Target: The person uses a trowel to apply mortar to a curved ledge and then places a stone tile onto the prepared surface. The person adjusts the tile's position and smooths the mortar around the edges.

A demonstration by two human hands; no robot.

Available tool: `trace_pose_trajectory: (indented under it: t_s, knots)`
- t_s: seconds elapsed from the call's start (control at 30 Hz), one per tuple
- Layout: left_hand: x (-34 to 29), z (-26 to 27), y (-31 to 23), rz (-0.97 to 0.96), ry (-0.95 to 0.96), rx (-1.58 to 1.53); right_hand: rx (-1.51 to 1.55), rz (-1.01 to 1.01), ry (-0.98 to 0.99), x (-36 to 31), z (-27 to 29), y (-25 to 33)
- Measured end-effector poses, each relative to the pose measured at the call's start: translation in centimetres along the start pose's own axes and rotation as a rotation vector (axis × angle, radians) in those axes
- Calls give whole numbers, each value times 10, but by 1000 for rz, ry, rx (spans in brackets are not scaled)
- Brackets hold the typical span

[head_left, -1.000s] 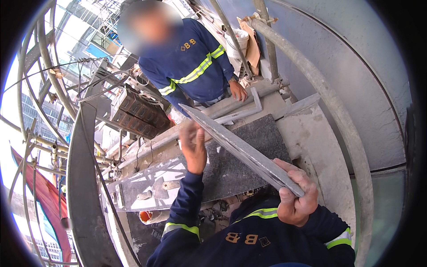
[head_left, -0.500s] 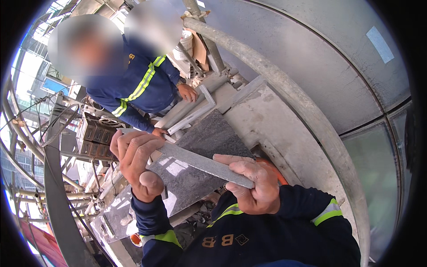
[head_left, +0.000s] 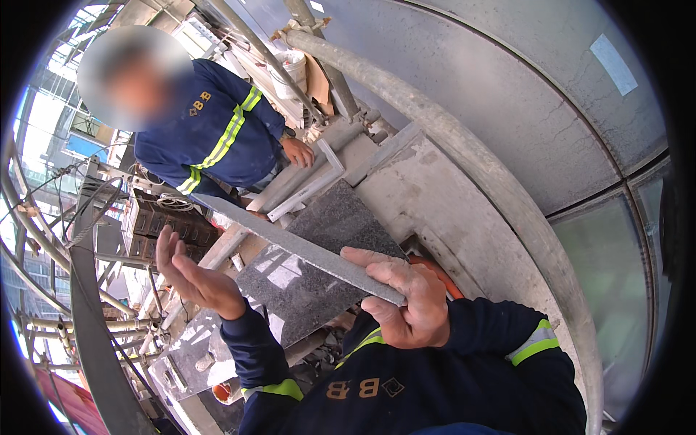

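Observation:
A long, narrow strip of grey stone (head_left: 304,250) slants across the middle of the view, raised above a dark speckled stone slab (head_left: 341,221). My right hand (head_left: 409,301) pinches its near right end between thumb and fingers. Apart from the strip, to the left and below its far part, my left hand (head_left: 199,283) is held up with fingers stretched and nothing in them. Beyond the slab, a white right-angle metal square (head_left: 312,190) lies beside a co-worker's hand (head_left: 297,152).
A co-worker (head_left: 225,138) in a dark blue top with reflective bands stands at the far left. A thick scaffold pipe (head_left: 464,138) curves along the right, before grey wall panels (head_left: 507,94). Brown crates (head_left: 163,228) and scaffold poles stand left. A white bucket (head_left: 290,72) sits behind.
My left hand has let go of the stone strip and dropped away to the lower left, opening. My right hand still grips the strip. A second person at the back is out of view.

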State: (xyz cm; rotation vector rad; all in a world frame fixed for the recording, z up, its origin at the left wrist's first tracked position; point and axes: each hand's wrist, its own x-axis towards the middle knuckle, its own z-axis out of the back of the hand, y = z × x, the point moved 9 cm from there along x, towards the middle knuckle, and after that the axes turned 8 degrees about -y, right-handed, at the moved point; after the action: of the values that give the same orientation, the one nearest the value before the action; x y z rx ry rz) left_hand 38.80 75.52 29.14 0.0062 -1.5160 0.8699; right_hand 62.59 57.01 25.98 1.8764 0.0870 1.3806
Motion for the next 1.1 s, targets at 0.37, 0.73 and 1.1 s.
trace_pose_trajectory:
  t_s: [0.37, 0.73, 1.1]
  knots:
    - [-39, -27, 83, 435, 110, -244, 19, 109, 109, -6, -12, 15]
    - [2, 35, 9, 329, 35, -561, -22, 131, 149, -13, -20, 21]
    - [-50, -2, 18, 771, -107, -1239, -32, 97, -34, -21, -13, 6]
